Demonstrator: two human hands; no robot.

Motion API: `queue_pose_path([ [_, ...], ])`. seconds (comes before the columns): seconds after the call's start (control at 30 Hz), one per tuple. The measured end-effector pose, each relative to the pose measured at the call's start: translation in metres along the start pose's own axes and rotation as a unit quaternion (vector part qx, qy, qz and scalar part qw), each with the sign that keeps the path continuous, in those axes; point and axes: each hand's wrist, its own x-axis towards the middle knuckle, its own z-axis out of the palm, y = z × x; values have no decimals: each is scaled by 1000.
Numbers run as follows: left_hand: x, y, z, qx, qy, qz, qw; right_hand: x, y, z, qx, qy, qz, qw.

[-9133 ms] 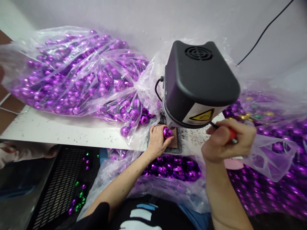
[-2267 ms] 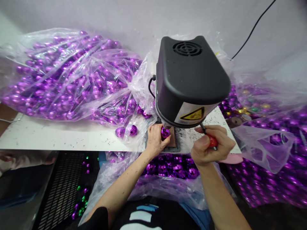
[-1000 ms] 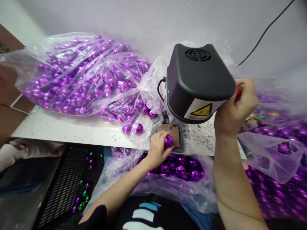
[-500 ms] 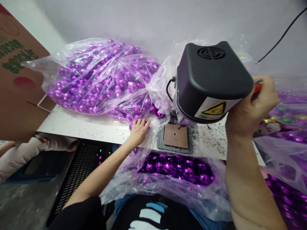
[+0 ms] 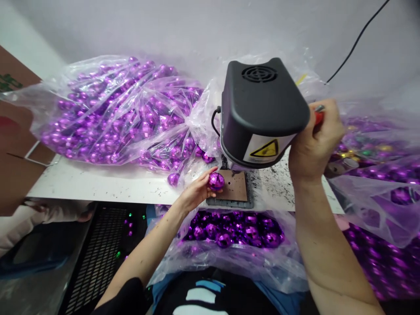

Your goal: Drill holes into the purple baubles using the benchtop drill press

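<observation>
A shiny purple faceted bauble [image 5: 216, 181] is between the thumb and fingers of my left hand [image 5: 198, 190], just over the left part of a brown square plate [image 5: 236, 188] with a small hole. My right hand [image 5: 317, 142] is wrapped round a red-and-metal handle [image 5: 319, 116] at the right side of a black machine [image 5: 262, 111], which has a round vent and a yellow warning label. The machine's housing overhangs the plate and hides most of its lower parts.
A clear bag [image 5: 121, 118] full of purple baubles lies on the white table [image 5: 131, 183] at left. Another open bag [image 5: 236, 229] of baubles sits at my lap. More bags [image 5: 380, 144] are at right. A cardboard box [image 5: 19, 175] and a black crate [image 5: 98, 253] stand left.
My left hand has moved right from beside the tied bag to the plate and now holds a purple bauble. My right hand stays on the handle. The view has shifted slightly.
</observation>
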Motion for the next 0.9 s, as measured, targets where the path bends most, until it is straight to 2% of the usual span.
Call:
queue_pose_path([
  [0.13,6,-6,1,49,52,3,997,1,0,-1,4,-10,3,1000],
  [0.23,10,-7,5,184,105,49,976,1,1,0,8,-7,2,1000],
  [0.33,16,-12,12,340,146,129,920,0,1,1,12,-4,-1,1000],
  [0.43,25,-21,20,463,159,168,856,-1,0,1,12,-4,-2,1000],
  [0.67,37,-34,30,624,145,268,720,-1,0,0,4,-8,-9,1000],
  [0.73,37,-35,32,636,148,281,703,-2,-1,-1,3,-13,-11,1000],
  [0.9,38,-42,34,617,172,306,704,-2,0,-1,7,-12,-5,1000],
])
